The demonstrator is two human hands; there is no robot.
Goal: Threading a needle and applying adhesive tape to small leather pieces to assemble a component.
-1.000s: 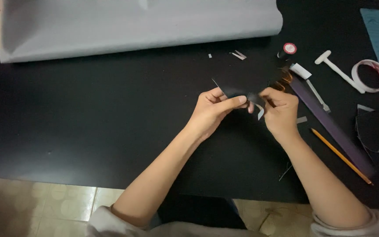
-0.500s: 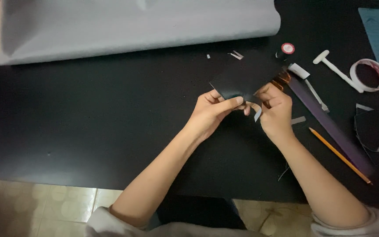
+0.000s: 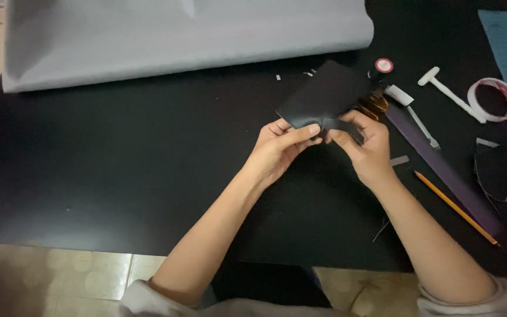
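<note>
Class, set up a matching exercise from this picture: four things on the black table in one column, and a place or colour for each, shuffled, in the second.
Things
1. pencil
2. tape ring
3. black sheet
4. grey paper

Descriptions
A. pinched by both the left hand and the right hand
B. spread along the table's far edge
C. yellow, lying slantwise beside the right forearm
D. round and whitish, near the right edge

Pairs: 1-C, 2-D, 3-A, 4-B

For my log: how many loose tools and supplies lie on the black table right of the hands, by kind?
Yellow wooden pencil: 1
White tape ring: 1
White T-shaped plastic tool: 1
Round red-and-white cap: 1
Long dark purple strip: 1
Total: 5
</note>
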